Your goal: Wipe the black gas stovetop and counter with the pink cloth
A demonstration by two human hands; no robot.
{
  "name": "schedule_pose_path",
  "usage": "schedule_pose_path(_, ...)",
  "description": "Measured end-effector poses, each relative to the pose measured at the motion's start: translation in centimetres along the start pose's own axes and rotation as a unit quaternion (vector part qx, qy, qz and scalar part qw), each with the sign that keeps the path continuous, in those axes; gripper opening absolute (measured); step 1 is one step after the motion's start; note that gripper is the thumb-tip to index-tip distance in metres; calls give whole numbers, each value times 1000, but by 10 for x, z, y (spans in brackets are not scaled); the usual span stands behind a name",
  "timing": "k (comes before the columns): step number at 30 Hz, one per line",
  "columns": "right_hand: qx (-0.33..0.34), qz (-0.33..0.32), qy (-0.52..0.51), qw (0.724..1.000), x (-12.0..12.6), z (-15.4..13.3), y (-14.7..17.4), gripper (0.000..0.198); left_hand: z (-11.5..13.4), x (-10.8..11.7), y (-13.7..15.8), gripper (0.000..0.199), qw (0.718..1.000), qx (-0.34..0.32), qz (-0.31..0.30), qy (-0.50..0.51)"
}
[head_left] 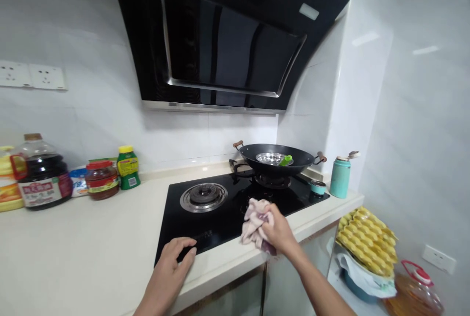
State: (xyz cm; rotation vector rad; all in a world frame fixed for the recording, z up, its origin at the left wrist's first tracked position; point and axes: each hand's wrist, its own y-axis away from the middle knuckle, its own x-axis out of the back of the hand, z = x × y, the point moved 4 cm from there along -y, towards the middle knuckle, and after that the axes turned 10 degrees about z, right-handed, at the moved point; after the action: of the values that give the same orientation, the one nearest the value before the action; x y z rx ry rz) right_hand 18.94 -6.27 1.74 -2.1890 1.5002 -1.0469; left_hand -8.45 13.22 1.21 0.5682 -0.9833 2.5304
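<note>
My right hand (278, 229) grips a crumpled pale pink cloth (253, 223) at the front edge of the black glass cooktop (223, 223). Part of the cloth hangs over the white counter edge. My left hand (176, 262) rests by the cooktop's front left corner, fingers apart and holding nothing. Behind my hands, the left burner (204, 197) is bare. A black wok (249, 155) with wooden handles sits over the right burner. Inside the wok lie a perforated metal strainer (270, 158) and a bright green item (286, 160).
A range hood (235, 46) overhangs the cooktop. Along the left wall stand a dark sauce jug (42, 174), a red-lidded jar (102, 180) and a green bottle (128, 168). At right are a teal canister (340, 179), its small lid (317, 187), yellow egg trays (367, 240) and an oil jug (414, 291).
</note>
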Motion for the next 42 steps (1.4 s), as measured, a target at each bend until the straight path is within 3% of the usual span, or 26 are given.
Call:
schedule_pose_path(4, -3, 123, -40, 992, 12, 6, -43, 34, 2, -2, 1, 32, 1000, -12, -1, -1)
schedule_pose_path(10, -32, 54, -39, 997, -40, -13, -113, 39, 3, 2, 3, 34, 1000, -8, -2, -16)
schedule_pose_path(15, -124, -7, -21, 992, -68, 7, -126, 20, -1, 2, 3, 37, 1000, 14, 3, 0)
schedule_pose_path(19, -127, -28, 3, 992, -60, 16, -112, 23, -1, 2, 3, 37, 1000, 9, -1, 8)
schedule_pose_path(23, -81, -39, 37, 995, -46, 13, -77, 30, 4, 4, 4, 38, 1000, 18, -3, 15)
schedule_pose_path(31, 42, -16, 143, 989, -36, -21, -7, 31, 6, 2, 2, 39, 1000, 11, -2, 5)
schedule_pose_path(35, 104, -51, 164, 980, -56, -53, 14, 33, 3, -1, 0, 40, 1000, 5, -3, -2)
schedule_pose_path(42, 172, -117, 78, 975, -127, -108, 40, 38, -2, -2, -2, 38, 1000, -15, 12, 16)
